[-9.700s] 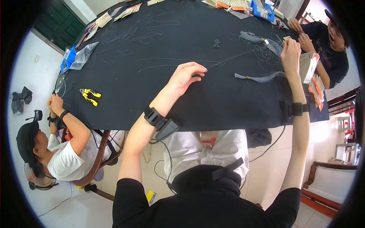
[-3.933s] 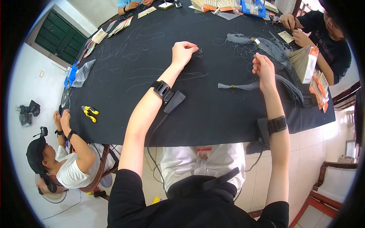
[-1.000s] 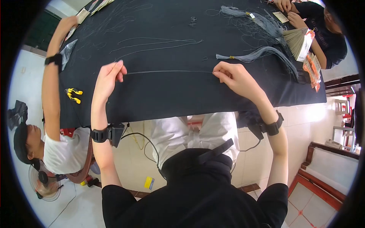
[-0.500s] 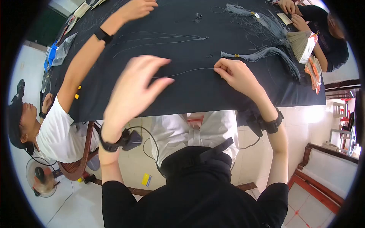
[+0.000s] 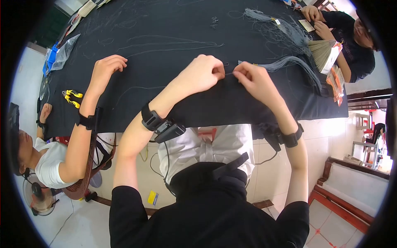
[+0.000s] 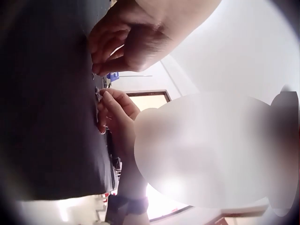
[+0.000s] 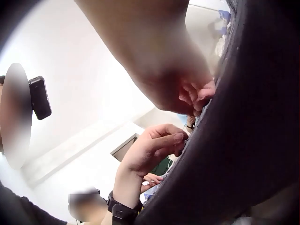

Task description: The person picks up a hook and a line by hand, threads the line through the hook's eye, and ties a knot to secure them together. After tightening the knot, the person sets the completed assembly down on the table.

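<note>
In the head view my left hand (image 5: 200, 75) and right hand (image 5: 257, 81) face each other over the black cloth, fingertips a short gap apart. Each pinches a thin grey line (image 5: 229, 74), a short piece of which shows between them. From beneath the left hand a thin strand (image 5: 140, 87) trails leftward over the cloth. A tiny dark hook-like piece (image 5: 226, 64) lies just beyond the fingertips. The left wrist view shows the left hand (image 6: 136, 40) above the right hand (image 6: 119, 112), both with thumb and fingertips together close to the cloth.
Long loose strands (image 5: 173, 43) lie beyond the hands, with a small dark pile (image 5: 214, 22) farther back. Grey line bundles (image 5: 285, 62) and fanned cards (image 5: 324, 53) are at right. Yellow pliers (image 5: 72, 98) lie at left, near a seated person's outstretched arm (image 5: 99, 78). Another person sits at right.
From holding the line stretched wide, my left hand has moved right, close to my right hand, which has stayed nearly in place. The left neighbour's arm has drawn back toward the near left.
</note>
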### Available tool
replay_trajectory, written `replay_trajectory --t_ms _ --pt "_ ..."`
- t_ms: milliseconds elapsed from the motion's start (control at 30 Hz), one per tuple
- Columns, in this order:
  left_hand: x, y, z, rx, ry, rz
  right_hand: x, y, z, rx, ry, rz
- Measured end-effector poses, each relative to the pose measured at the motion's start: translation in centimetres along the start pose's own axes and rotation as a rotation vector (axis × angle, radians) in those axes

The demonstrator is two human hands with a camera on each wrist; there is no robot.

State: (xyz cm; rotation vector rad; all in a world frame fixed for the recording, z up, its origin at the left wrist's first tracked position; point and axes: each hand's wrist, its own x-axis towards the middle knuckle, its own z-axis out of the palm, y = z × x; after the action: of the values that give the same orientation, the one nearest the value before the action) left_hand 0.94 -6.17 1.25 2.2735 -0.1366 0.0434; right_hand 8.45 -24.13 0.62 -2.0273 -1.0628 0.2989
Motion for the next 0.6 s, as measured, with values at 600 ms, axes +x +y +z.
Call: replay_trajectory --t_ms 600 --pt "0.8 -2.4 -1.5 -0.510 0.355 -0.280 5.7 -0.7 -0.7 0.292 -0.223 0.371"
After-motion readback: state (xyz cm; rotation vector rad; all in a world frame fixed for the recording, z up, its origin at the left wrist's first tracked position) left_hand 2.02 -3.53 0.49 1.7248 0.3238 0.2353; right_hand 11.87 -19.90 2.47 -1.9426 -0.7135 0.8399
